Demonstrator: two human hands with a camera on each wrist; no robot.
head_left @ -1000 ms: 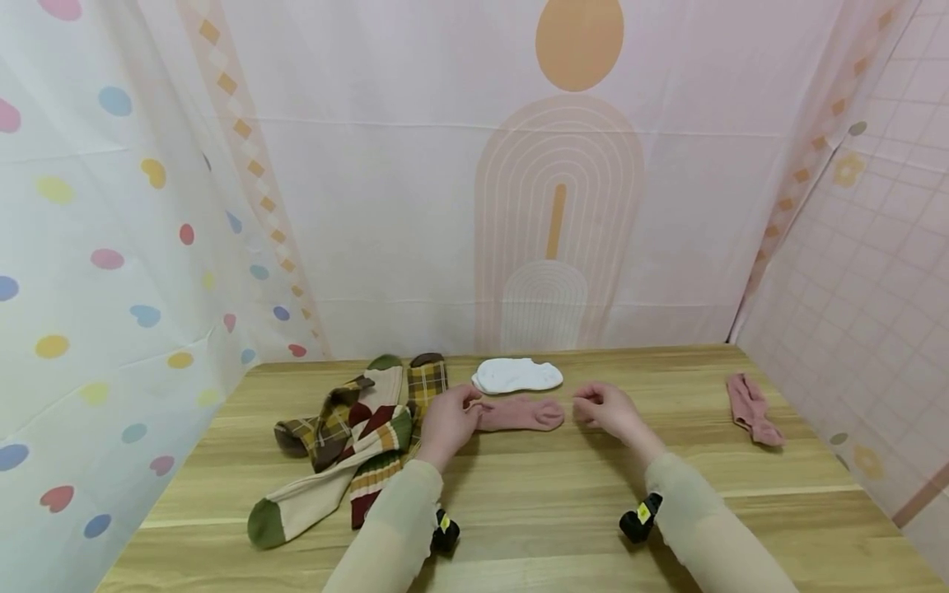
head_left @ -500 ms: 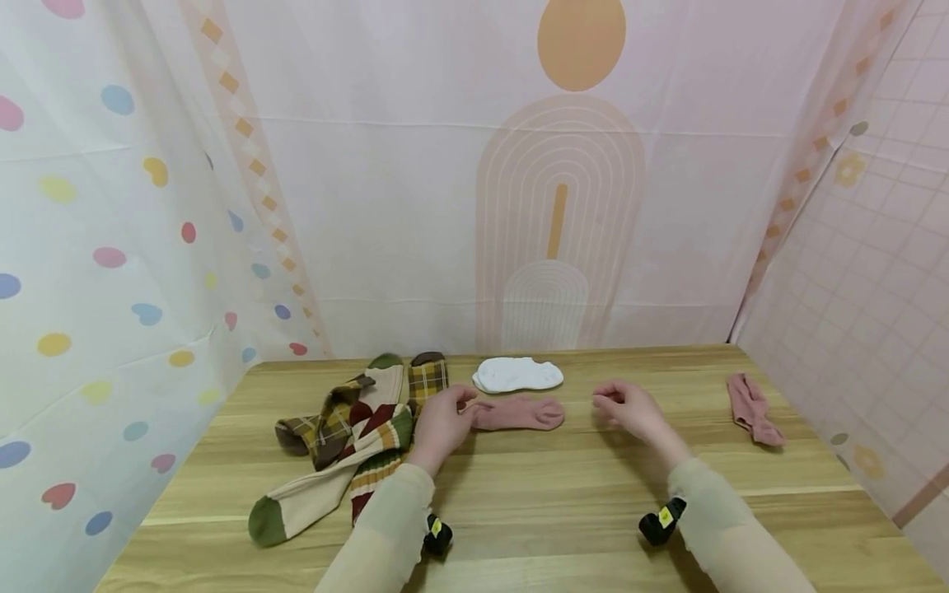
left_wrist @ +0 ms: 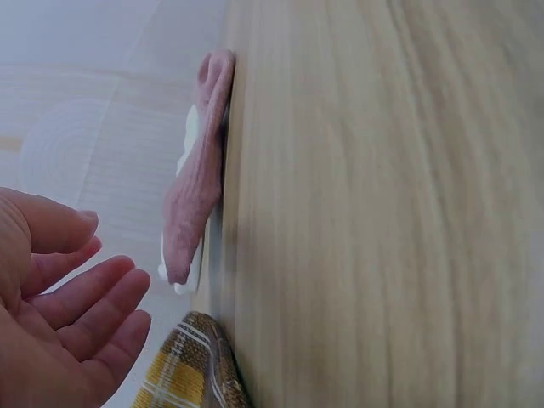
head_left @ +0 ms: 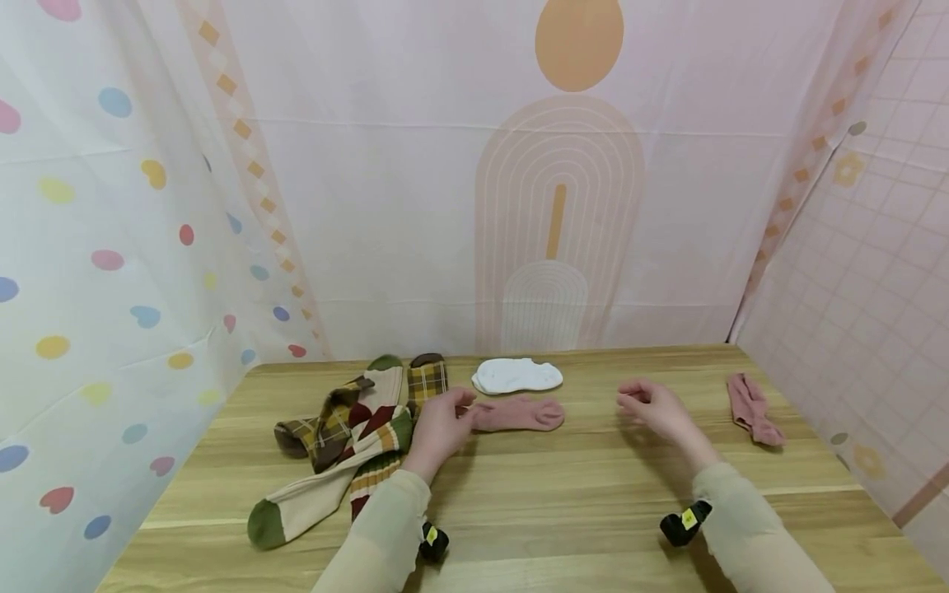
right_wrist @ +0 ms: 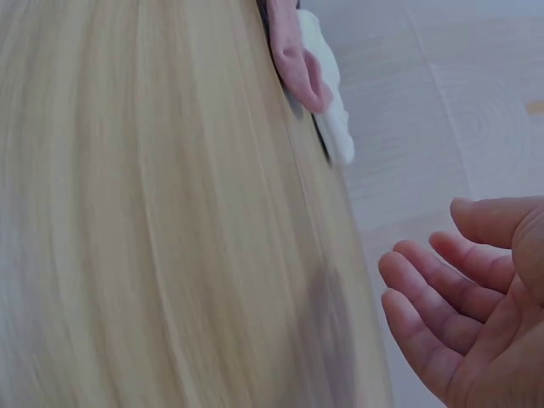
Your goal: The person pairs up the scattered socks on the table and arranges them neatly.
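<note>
Socks lie spread across your light wooden worktop (head_left: 563,511). The flat dusty-pink ankle sock (head_left: 519,413) sits at the middle of the frame, one end just beside the fingers (head_left: 461,401) of your left hand (head_left: 439,428). In the left wrist view those fingers are loose and released, close to the sock's near end and holding nothing; whether a fingertip touches the fabric I cannot tell.

Your right hand (head_left: 656,409) hovers right of centre, well apart from that sock, fingers relaxed, slightly curled and empty. The crumpled pink sock (head_left: 752,408) lies nearer the right edge, not touched.

A second ago your right hand was just beside the pink ankle sock's right end; it has drifted rightward, away from it. Your left hand has barely shifted, and the sock lies where it was.

Behind the sock rests a white low-cut sock (head_left: 516,375); left of centre sits the heap of plaid and striped long socks (head_left: 348,432).
</note>
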